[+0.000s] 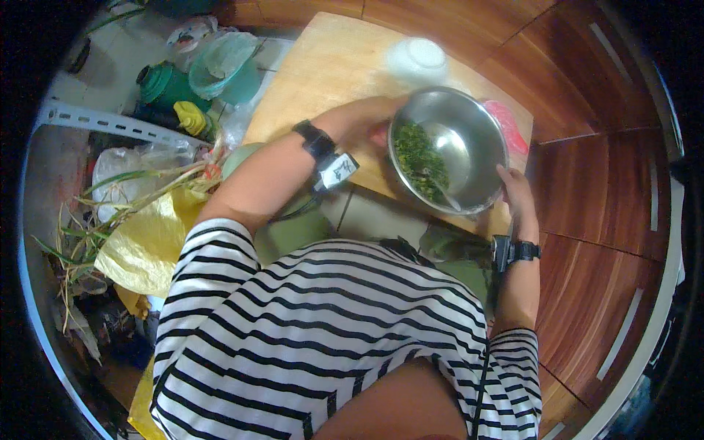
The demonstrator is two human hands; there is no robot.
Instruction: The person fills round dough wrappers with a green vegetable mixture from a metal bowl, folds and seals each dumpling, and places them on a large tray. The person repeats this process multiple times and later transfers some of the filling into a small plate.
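Observation:
A shiny metal mixing bowl (473, 137) is held tilted between my two hands above a light wooden board or tabletop (308, 71). Chopped green leaves (418, 157) lie along its left side, with a spoon (448, 198) partly buried in them. My left hand (385, 124) is at the bowl's left side, its fingers mostly hidden behind the metal. On the right, my right hand (514, 190) grips the rim, thumb over the edge. Beyond the bowl is a white bowl (421, 58), seemingly upside down. A pink plastic item (506, 126) lies partly behind the metal bowl's right side.
At the left are a teal plastic bucket (225, 71), a green container (168, 85), a yellow-capped bottle (192, 118), a perforated metal rail (121, 126), dry-leaved stalks (132, 192) and a yellow plastic bag (148, 242). Wood-patterned cabinet fronts (594, 181) border the right.

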